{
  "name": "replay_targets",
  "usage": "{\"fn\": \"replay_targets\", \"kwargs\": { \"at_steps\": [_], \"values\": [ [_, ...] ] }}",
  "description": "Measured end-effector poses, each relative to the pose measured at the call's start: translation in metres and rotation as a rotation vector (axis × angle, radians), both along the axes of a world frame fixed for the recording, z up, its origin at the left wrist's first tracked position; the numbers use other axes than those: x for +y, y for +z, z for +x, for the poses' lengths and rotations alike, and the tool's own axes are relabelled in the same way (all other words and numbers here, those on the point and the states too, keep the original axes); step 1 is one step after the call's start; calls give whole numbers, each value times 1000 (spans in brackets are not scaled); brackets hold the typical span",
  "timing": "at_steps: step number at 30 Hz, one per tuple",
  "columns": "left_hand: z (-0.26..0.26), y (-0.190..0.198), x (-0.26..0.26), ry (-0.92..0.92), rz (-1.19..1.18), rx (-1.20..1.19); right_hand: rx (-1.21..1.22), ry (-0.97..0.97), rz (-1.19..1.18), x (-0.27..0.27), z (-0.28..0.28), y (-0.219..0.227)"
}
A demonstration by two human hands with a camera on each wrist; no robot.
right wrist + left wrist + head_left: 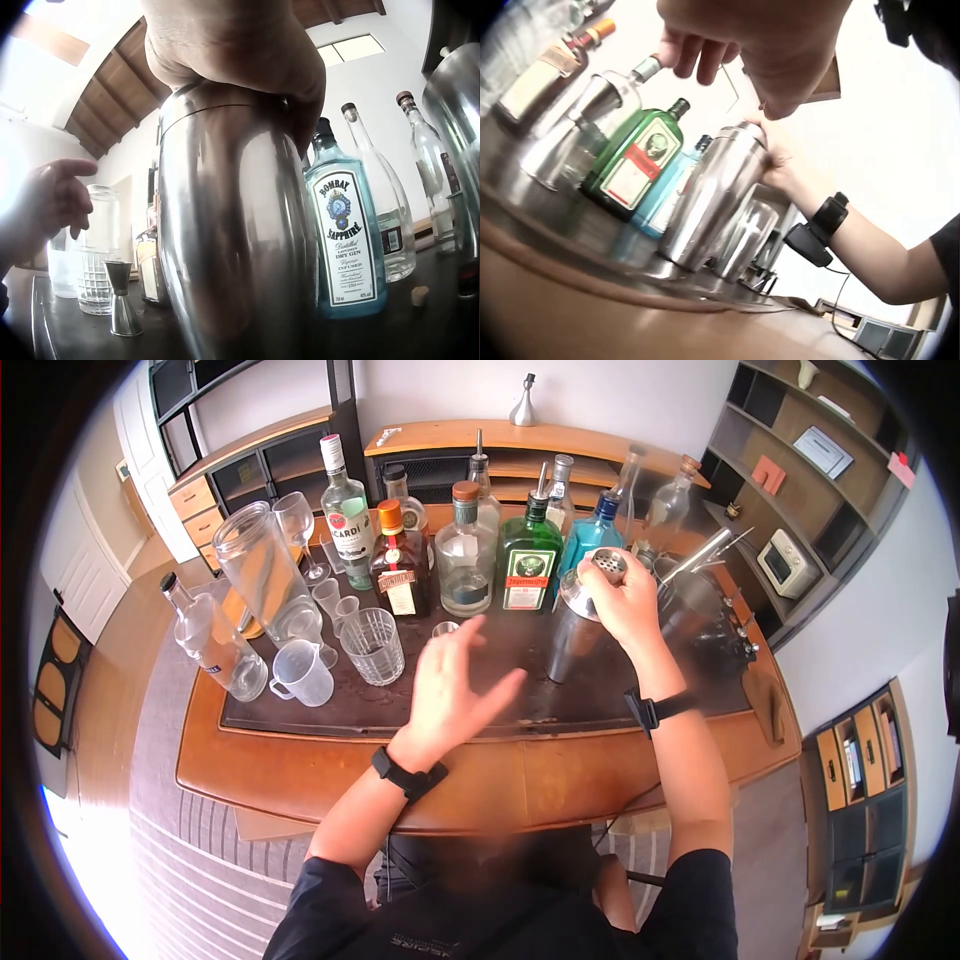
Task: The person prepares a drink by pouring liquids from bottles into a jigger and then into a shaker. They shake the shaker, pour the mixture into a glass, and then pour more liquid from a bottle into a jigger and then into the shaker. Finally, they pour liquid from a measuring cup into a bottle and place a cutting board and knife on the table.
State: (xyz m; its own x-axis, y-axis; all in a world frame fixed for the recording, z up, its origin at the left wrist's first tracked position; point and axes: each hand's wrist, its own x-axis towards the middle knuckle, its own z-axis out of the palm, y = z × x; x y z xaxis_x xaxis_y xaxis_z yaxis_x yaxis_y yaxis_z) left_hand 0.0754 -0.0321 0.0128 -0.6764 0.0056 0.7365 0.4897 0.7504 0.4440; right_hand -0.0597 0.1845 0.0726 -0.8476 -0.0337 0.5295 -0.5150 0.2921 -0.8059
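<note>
A steel cocktail shaker [573, 643] stands on the dark bar mat [480, 695]. Curled over its top is my right hand [628, 605], gripping the lid beside the perforated strainer [608, 563]. In the right wrist view the shaker body [232, 217] fills the middle, with the palm over its top. My left hand [447, 690] hovers above the mat, thumb spread and fingers extended, holding nothing. Beyond it, the rim of a steel jigger [445, 628] shows, mostly hidden by that hand; the whole jigger [122, 298] appears upright in the right wrist view.
Behind the shaker stand a green Jägermeister bottle [527, 565], a blue Bombay Sapphire bottle [347, 232] and several other bottles. A cut-glass mixing glass [372, 648], a plastic measuring jug [303, 673] and a large glass jar [262, 565] stand at left. A small cork [420, 295] lies near the bottles.
</note>
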Motion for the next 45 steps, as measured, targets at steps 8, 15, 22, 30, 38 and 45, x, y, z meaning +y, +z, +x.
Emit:
{"fn": "replay_targets", "kwargs": {
  "at_steps": [8, 15, 22, 30, 38, 45],
  "values": [
    [-41, -18, 61, -245, 364, -331, 19, 16, -3, -16, 29, 1],
    [-49, -15, 73, -313, 612, -472, 16, 119, 103, -21, 37, 12],
    [-53, -16, 74, -384, 649, -418, -7, 104, 43, -22, 34, 7],
    [-64, -25, 74, -461, 687, -405, -6, 73, -27, -27, 36, -2],
    [-63, -11, 69, -507, 644, -414, -5, 322, -188, -13, 32, -37],
    [-63, -26, 57, -486, 587, -413, -157, 382, -102, -5, 40, -49]
  ]
}}
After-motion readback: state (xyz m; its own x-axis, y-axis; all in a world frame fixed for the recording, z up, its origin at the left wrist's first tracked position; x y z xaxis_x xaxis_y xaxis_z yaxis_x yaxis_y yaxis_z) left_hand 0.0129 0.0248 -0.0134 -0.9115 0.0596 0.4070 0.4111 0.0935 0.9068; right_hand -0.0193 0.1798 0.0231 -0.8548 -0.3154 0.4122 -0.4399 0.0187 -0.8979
